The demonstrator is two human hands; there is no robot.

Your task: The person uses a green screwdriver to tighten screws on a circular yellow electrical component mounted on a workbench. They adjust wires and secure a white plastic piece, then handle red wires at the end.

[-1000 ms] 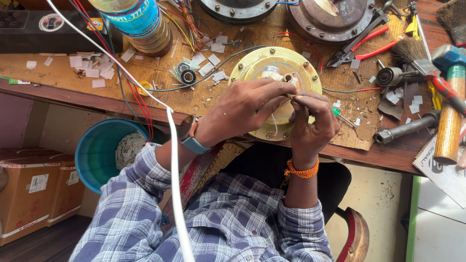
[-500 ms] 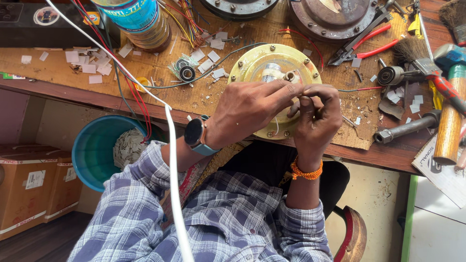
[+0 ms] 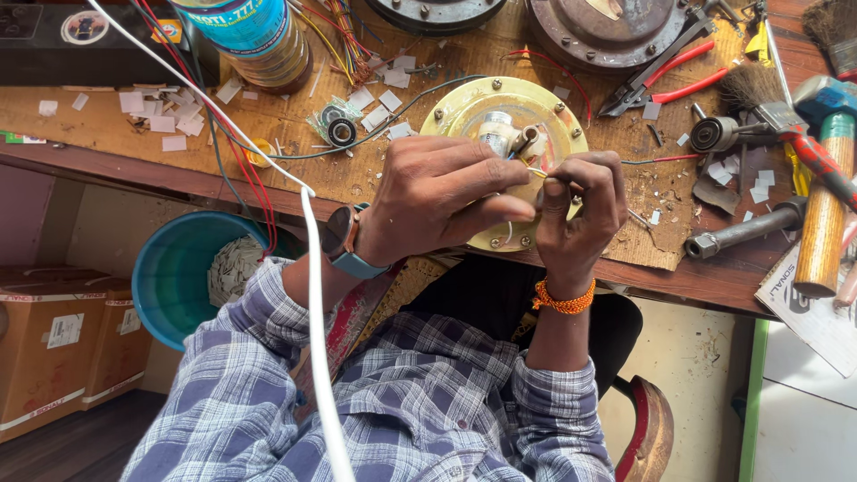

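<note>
A round brass-yellow motor plate lies at the near edge of the wooden workbench, with a small white and metal hub in its middle. My left hand, with a watch on its wrist, rests over the plate's front and pinches a thin yellow wire between thumb and fingers. My right hand, an orange thread band on its wrist, is curled close against it and grips the same wire from the right. Both hands hide the plate's lower half.
Red-handled pliers, a hammer with a wooden handle, a socket tool and a brush lie at the right. Two dark motor housings stand behind. A can, a bearing, paper scraps and wires lie left. A teal bucket stands below.
My hands have closed in together over the plate's front, and the right hand's fingers have curled tighter onto the wire. The view has shifted slightly.
</note>
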